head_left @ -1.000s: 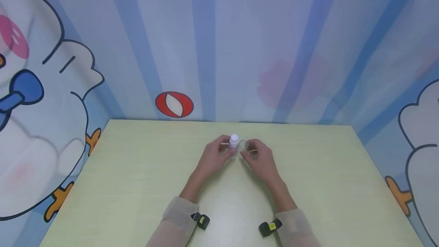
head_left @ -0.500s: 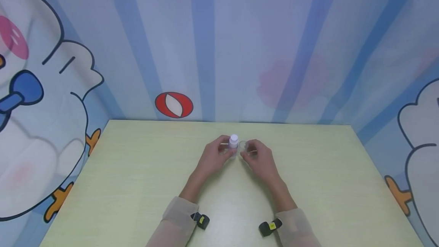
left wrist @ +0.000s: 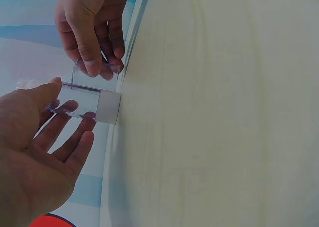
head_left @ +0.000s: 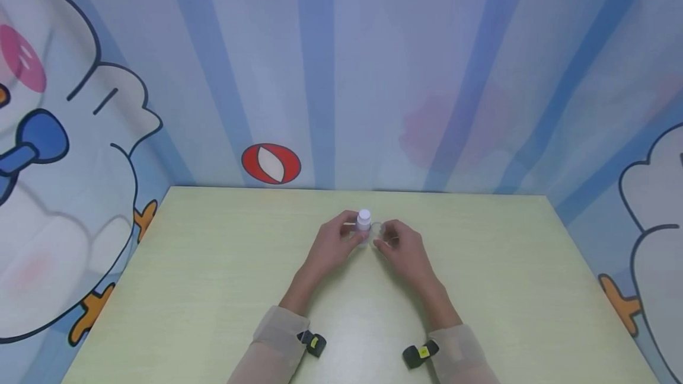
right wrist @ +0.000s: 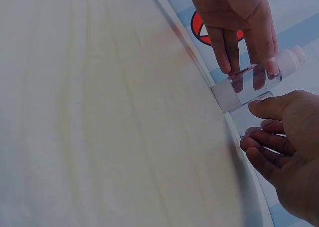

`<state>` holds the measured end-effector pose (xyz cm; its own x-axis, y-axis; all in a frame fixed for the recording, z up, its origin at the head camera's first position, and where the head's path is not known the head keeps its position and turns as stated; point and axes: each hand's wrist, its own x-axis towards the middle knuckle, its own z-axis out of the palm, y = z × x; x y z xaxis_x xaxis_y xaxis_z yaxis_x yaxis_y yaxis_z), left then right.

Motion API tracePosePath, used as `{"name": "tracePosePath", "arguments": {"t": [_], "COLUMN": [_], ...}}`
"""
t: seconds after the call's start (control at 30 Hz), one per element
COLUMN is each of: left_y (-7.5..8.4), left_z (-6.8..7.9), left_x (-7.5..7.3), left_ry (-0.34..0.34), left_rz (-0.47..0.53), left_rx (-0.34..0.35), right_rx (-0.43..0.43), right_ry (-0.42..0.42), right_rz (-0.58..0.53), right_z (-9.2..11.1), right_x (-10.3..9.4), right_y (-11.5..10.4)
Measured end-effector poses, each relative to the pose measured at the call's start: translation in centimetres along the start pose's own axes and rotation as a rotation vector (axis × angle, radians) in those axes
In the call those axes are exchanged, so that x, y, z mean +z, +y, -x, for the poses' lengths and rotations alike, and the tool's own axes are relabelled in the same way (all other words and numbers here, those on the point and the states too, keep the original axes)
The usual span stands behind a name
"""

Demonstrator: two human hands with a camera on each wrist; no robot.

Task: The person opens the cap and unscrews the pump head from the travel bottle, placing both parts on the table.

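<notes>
My left hand (head_left: 336,240) grips a small clear bottle (left wrist: 79,100) between thumb and fingers. It has a white nozzle top (right wrist: 288,61) and a white band (left wrist: 108,107) at its base, and stands upright near the table's back. Just to its right, my right hand (head_left: 402,250) pinches a clear, round, cup-like piece (head_left: 377,229) between thumb and fingers. This piece sits right beside the bottle's wall, and its far side is partly hidden by the fingers. In the right wrist view the left hand (right wrist: 239,17) reaches down from above around the bottle.
A pale wooden table (head_left: 203,265) spreads under both hands. Its back edge meets a blue striped backdrop (head_left: 363,76) printed with cartoon figures. Black wrist cameras (head_left: 315,344) are strapped over the sleeves.
My right hand has shifted very slightly toward the bottle, and the clear round piece has moved a little left and down with it. The left hand and bottle stay in place.
</notes>
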<state>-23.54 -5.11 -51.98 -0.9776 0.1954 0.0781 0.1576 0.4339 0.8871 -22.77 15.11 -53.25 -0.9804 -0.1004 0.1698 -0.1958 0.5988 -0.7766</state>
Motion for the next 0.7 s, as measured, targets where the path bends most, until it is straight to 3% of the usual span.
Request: {"name": "tracePosePath", "arguments": {"t": [0.7], "left_y": [-0.25], "left_z": [-0.13], "left_x": [-0.03], "left_ry": [-0.003], "left_rz": [0.002], "left_rx": [-0.007], "right_rx": [-0.001], "right_ry": [-0.007], "right_rz": [0.014], "right_z": [-0.05], "right_x": [0.18], "right_y": [0.05]}}
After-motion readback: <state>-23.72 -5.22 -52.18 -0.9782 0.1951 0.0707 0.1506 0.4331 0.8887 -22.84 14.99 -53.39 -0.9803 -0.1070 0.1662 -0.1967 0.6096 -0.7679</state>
